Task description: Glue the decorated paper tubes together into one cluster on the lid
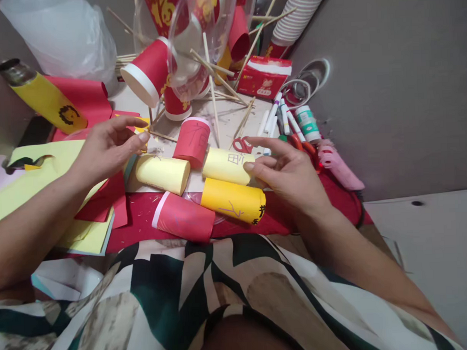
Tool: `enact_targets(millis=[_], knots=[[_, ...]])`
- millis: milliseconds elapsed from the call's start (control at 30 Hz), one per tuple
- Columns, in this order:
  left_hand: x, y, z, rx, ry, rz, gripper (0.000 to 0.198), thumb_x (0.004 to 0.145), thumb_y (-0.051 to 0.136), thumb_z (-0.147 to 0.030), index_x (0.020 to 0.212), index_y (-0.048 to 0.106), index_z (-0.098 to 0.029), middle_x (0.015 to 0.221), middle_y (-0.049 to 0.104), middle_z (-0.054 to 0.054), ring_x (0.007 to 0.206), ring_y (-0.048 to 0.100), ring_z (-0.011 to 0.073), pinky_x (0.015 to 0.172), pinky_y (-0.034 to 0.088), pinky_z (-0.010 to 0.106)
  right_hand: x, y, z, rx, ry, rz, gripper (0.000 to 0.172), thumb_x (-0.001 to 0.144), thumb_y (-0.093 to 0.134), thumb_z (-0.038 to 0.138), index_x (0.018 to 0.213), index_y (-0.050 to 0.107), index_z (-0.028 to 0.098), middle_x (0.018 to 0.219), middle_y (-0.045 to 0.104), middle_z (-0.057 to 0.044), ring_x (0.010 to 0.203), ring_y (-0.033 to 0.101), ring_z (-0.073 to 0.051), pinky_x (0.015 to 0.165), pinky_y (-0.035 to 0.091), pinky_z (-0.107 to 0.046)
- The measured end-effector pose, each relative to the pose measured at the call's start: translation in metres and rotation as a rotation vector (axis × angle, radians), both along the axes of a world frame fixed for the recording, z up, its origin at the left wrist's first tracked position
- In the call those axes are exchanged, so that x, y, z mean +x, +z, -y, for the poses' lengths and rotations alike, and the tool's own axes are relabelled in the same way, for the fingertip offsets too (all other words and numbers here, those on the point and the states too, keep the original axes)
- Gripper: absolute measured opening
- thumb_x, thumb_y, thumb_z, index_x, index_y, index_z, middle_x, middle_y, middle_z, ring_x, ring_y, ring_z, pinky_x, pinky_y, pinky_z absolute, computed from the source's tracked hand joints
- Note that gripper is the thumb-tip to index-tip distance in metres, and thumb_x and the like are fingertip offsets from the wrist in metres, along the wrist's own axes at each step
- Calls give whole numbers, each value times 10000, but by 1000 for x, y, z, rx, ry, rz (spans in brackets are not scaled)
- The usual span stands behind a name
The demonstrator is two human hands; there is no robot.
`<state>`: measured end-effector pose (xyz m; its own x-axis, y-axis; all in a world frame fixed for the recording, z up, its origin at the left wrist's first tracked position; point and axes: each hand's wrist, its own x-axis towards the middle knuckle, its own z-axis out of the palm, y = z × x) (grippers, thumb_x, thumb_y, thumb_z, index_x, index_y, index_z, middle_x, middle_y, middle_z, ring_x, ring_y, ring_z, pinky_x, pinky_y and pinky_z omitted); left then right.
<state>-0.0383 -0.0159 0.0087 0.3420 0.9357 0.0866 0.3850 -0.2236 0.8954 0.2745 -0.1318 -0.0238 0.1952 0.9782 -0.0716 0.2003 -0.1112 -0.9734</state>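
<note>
My left hand (pixel 108 146) hovers over yellow and red paper sheets (pixel 34 182), its fingers curled and thumb tip meeting a thin wooden stick (pixel 161 135). My right hand (pixel 285 170) rests at the end of a pale yellow paper-wrapped cup (pixel 225 165), thumb touching it, index finger stretched toward red-handled scissors (pixel 242 144). Around them lie another pale yellow cup (pixel 162 172), a red cup (pixel 192 140), a bright yellow cup (pixel 232 199) and a pinkish red cup (pixel 183 217), all on their sides.
Behind stand red paper cups (pixel 147 71), a clear plastic bag (pixel 198 38), loose wooden sticks (pixel 215 78), a red tissue pack (pixel 264 77), marker pens (pixel 277 120), a glue bottle (pixel 307 124), a cup stack (pixel 297 14) and a yellow tube (pixel 43 95). A grey wall rises at right.
</note>
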Motion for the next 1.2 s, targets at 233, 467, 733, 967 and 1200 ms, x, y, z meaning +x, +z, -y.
enact_targets(millis=[233,467,733,967,1200], knots=[[27,2,-22,-59,-228,-105,529,867,806,-487,1231,697,-120,901,782,72,798,715,203,724,553,303,28,6,-18,175,-109,-112,444,739,783,240,1177,717,215,547,490,99,448,353,-77,439,238,-256],[44,6,-28,-12,-248,-323,532,831,770,-493,1261,726,-183,847,772,51,774,739,250,648,532,298,37,-4,-35,324,-36,31,402,785,758,262,1184,720,242,613,534,74,516,416,-98,486,337,-245],[55,7,-21,43,-242,-441,647,769,769,-498,1335,680,-200,907,763,36,817,743,274,678,511,295,37,-19,-41,327,182,259,370,936,657,357,1302,668,303,779,607,27,680,579,-152,605,515,-299],[58,9,-23,105,-256,-502,866,790,791,-497,1555,505,-208,927,727,32,848,729,268,804,543,353,42,-19,-50,350,219,340,365,969,596,334,1329,656,330,790,606,24,695,576,-164,633,520,-324],[66,17,-31,174,-320,-594,708,912,633,-596,1505,570,-214,1030,746,49,919,704,244,910,519,362,37,-19,-54,321,274,282,359,965,591,325,1316,657,299,756,572,28,671,532,-163,610,484,-313]])
